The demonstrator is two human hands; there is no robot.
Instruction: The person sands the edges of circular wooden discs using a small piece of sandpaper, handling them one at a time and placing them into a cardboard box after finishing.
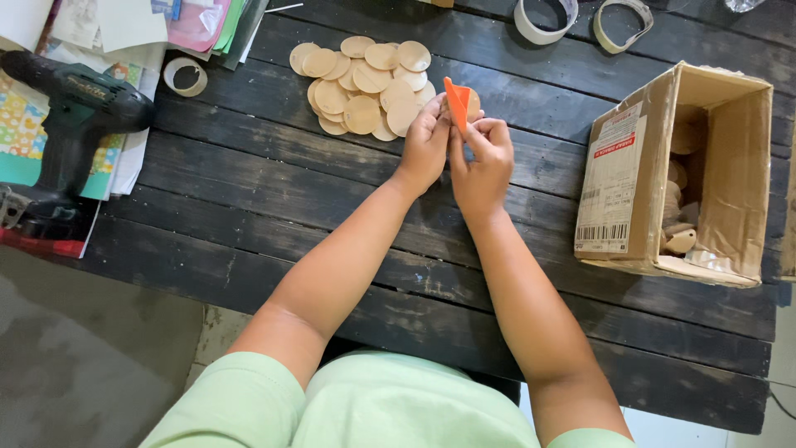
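Observation:
My left hand [425,143] and my right hand [483,158] meet over the dark plank table [274,191]. Together they pinch a small folded orange sheet [456,98] that stands up between the fingertips. A round wooden disc [473,105] shows just behind the orange sheet, held against it; which hand grips it I cannot tell. Just beyond my hands, a heap of several pale round wooden discs [365,83] lies flat on the table.
An open cardboard box [676,178] lies on its side at the right with wooden pieces inside. Two tape rolls [546,18] sit at the far edge, a smaller roll [185,76] at left. A cordless drill [70,124] rests on papers at the left edge.

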